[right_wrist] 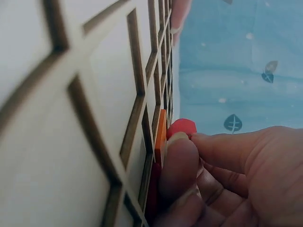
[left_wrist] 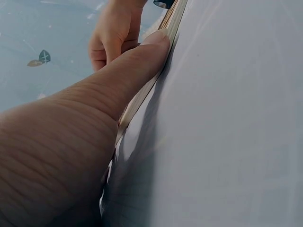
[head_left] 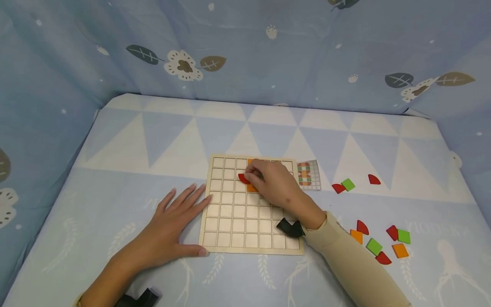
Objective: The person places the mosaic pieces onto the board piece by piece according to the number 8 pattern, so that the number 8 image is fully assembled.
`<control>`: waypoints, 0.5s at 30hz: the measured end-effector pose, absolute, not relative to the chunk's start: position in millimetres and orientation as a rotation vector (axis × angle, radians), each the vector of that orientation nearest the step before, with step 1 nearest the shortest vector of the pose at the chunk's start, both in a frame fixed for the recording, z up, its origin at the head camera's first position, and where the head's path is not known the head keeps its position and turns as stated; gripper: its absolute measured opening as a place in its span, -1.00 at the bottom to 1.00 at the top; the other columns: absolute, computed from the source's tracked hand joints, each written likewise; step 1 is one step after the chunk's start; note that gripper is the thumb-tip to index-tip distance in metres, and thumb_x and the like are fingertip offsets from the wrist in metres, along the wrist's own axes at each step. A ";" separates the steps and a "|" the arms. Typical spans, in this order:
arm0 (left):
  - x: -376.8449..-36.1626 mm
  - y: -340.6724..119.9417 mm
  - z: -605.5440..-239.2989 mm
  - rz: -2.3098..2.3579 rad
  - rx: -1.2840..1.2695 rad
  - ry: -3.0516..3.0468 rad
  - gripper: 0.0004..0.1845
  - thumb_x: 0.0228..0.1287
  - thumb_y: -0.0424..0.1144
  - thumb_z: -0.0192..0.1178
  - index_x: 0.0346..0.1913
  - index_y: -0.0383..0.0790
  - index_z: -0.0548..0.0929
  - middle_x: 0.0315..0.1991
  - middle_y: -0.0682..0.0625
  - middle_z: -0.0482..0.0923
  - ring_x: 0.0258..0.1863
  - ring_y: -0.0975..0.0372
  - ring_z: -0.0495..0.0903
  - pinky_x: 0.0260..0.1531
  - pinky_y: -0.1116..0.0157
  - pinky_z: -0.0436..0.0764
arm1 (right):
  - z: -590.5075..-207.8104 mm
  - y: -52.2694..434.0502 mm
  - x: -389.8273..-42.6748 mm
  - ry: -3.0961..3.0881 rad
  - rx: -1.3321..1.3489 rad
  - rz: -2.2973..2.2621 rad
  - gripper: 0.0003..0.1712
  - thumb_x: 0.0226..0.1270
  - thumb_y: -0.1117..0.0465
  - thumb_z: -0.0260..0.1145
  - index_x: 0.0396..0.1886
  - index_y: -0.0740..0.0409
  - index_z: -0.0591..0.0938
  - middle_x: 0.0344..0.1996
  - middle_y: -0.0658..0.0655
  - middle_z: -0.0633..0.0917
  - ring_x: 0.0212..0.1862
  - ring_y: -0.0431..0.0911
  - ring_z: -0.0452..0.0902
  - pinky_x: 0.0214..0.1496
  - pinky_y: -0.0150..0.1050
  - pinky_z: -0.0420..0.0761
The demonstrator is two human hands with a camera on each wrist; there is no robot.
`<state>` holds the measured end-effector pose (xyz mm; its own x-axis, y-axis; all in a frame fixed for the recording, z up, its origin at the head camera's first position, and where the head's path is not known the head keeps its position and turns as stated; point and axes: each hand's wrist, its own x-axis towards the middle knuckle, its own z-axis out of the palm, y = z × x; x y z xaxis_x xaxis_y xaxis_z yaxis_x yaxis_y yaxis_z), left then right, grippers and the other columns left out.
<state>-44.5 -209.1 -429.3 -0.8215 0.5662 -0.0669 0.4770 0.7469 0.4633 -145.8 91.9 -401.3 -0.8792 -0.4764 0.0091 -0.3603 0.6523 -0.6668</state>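
Observation:
A wooden grid board (head_left: 238, 221) lies on the cloth-covered table. My right hand (head_left: 273, 183) reaches over its upper middle and pinches a red quarter-round piece (head_left: 243, 178) with curled fingertips (right_wrist: 179, 156), right beside an orange square piece (head_left: 251, 188) set in the board (right_wrist: 94, 94). In the right wrist view the red piece (right_wrist: 182, 127) shows just above the thumb, next to the orange piece's edge (right_wrist: 161, 135). My left hand (head_left: 174, 224) lies flat on the table, fingers straight, thumb (left_wrist: 137, 66) and fingertips pressed against the board's left edge (left_wrist: 173, 21).
A small pattern card (head_left: 308, 174) lies at the board's upper right corner. Loose red, green and orange pieces are scattered to the right (head_left: 348, 184) and lower right (head_left: 379, 243). Blue leaf-print cloth walls (head_left: 245, 51) enclose the table on three sides.

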 end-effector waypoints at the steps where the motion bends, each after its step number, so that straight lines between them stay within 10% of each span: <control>1: -44.3 -209.3 -429.2 0.643 0.829 2.745 0.24 0.08 0.61 0.23 0.72 0.12 0.02 0.72 0.08 -0.18 0.68 0.08 -0.24 0.57 0.00 -0.37 | -401.5 91.8 -145.9 2.699 -0.695 -1.044 -0.89 0.56 0.17 0.33 -0.11 0.09 0.72 -0.44 -0.12 0.70 -0.52 -0.22 0.49 -0.32 -0.21 0.55; 15: -44.2 -209.0 -427.5 0.678 0.838 2.741 0.23 0.08 0.57 0.27 0.71 0.10 0.04 0.72 0.06 -0.16 0.68 0.06 -0.21 0.57 -0.03 -0.36 | -400.6 89.1 -143.3 2.684 -0.672 -0.954 -0.93 0.51 0.19 0.37 -0.23 -0.01 0.74 -0.59 -0.13 0.56 -0.52 -0.18 0.39 -0.39 -0.24 0.41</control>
<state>-44.2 -209.0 -427.5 -0.8204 0.5694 -0.0519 0.4796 0.7348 0.4797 -143.3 89.1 -400.6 -0.8727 -0.4860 -0.0473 -0.3471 0.6856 -0.6400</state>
